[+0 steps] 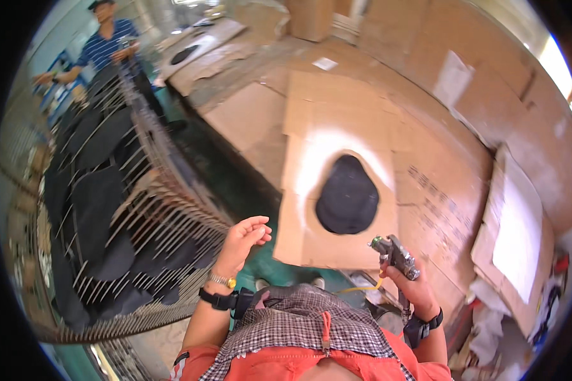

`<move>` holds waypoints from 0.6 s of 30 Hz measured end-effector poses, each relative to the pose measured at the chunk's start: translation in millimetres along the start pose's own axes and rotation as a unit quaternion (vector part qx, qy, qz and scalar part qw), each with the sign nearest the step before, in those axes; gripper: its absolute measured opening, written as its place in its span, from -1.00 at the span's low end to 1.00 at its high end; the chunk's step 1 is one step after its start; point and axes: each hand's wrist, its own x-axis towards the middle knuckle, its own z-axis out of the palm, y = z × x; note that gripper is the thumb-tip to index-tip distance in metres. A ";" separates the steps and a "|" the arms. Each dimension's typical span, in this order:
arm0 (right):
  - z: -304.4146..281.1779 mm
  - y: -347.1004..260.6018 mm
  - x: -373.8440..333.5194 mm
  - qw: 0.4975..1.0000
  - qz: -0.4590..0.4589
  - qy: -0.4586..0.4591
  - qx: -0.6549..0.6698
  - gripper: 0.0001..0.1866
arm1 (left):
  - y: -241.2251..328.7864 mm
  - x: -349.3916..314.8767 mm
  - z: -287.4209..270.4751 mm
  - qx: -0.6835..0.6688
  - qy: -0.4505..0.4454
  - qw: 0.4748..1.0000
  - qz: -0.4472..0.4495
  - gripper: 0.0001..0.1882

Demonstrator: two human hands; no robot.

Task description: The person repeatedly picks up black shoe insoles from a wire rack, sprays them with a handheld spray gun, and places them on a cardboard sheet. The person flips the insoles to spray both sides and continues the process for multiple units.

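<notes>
My right hand (413, 284) is wrapped round a metal spray gun (397, 257) with a green part at its front end. A yellow hose (362, 289) shows beside the gun. Ahead of it, a dark, rounded, pear-shaped piece (347, 195) lies flat on a cardboard sheet (305, 120), with a whitish patch around its upper edge. The gun is apart from the piece. My left hand (238, 246) is raised between a wire rack (171, 197) and the cardboard, fingers loosely bent, thumb a little apart, nothing seen in it.
The rack at left carries several dark flat pieces (98, 209). Behind it stands a person (108, 41) in a striped shirt. Cardboard walls (419, 38) enclose the back and right. A white-faced board (518, 222) leans at right, with crumpled material (486, 330) below.
</notes>
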 end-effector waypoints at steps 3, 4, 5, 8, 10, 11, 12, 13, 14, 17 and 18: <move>-41.2 10.2 -37.8 0.996 -0.009 0.089 0.022 -0.49 | -65.9 57.8 36.7 0.053 0.009 0.996 -0.065 -0.68; -49.8 14.7 -45.8 0.993 -0.014 0.112 0.035 -0.48 | -86.5 74.9 49.9 0.143 0.004 0.988 -0.058 -0.75; -52.8 23.2 -49.0 0.990 -0.011 0.141 0.029 -0.47 | -110.4 92.0 59.4 0.203 0.003 0.979 -0.003 -0.78; -71.1 52.6 -54.7 0.972 0.011 0.234 -0.001 -0.45 | -147.3 130.5 110.7 0.339 -0.039 0.931 0.128 -0.79; -83.0 80.9 -50.7 0.957 0.011 0.287 -0.041 -0.44 | -152.0 148.0 142.2 0.419 -0.066 0.883 0.203 -0.81; -90.1 99.2 -44.2 0.950 0.009 0.307 -0.061 -0.44 | -155.7 155.3 152.2 0.475 -0.080 0.848 0.222 -0.79; -102.9 133.5 -37.4 0.924 -0.019 0.348 -0.159 -0.45 | -167.4 164.1 160.0 0.497 -0.090 0.827 0.247 -0.77; -105.6 139.3 -33.1 0.904 -0.022 0.371 -0.213 -0.45 | -175.6 171.0 167.9 0.522 -0.098 0.802 0.273 -0.76; -106.5 143.0 -25.5 0.881 -0.026 0.390 -0.267 -0.45 | -183.8 175.3 173.6 0.543 -0.100 0.785 0.281 -0.75; -113.2 158.3 -10.3 0.837 0.029 0.432 -0.334 -0.43 | -192.7 183.3 189.9 0.593 -0.103 0.743 0.292 -0.76; -117.3 168.9 -6.2 0.829 0.052 0.437 -0.346 -0.42 | -193.8 186.4 193.7 0.601 -0.101 0.741 0.282 -0.78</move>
